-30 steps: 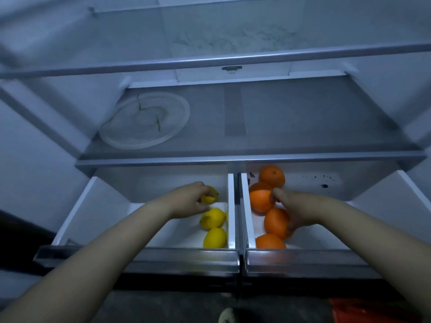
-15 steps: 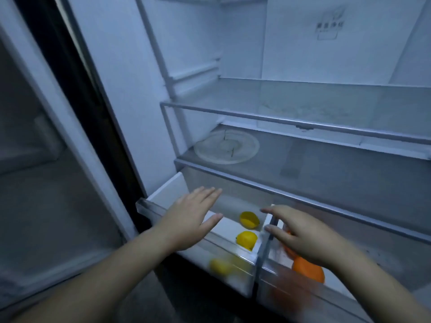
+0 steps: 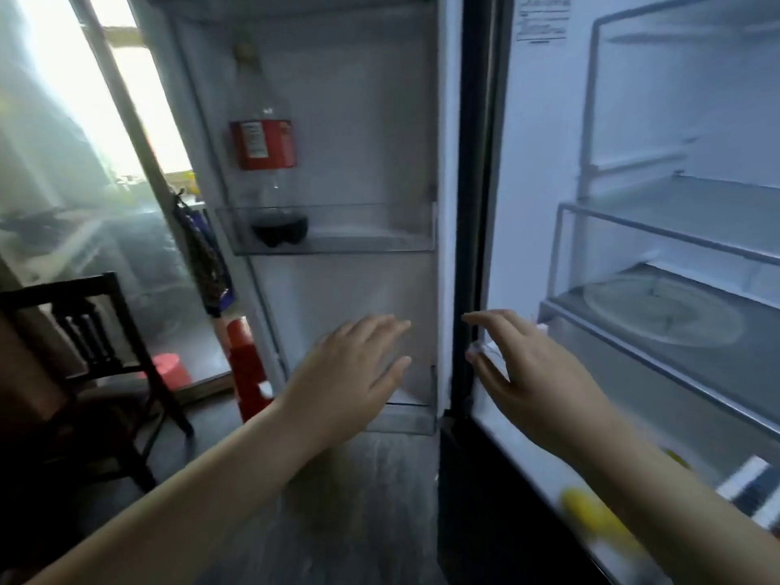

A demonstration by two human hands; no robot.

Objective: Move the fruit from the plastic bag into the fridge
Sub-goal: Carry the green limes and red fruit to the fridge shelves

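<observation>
The view has swung left since half a second ago, from the drawers to the open door (image 3: 358, 120). Left hand (image 3: 354, 373) and right hand (image 3: 527, 373) hover apart, fingers straight, holding nothing. Lemons (image 3: 586, 510) lie blurred low in the fridge (image 3: 544, 162), near right. The bottle (image 3: 266, 149) label and wall sticker (image 3: 542, 19) are unreadable

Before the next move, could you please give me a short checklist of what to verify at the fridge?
1. Left hand empty: ok, fingers straight, holding nothing.
2. Right hand empty: ok, holding nothing.
3. Lemons inside the drawer: ok, though blurred.
4. Oranges stowed: cannot tell, out of view.
5. Plastic bag emptied: cannot tell, not in view.
6. Bottle upright in the door shelf: ok.
</observation>
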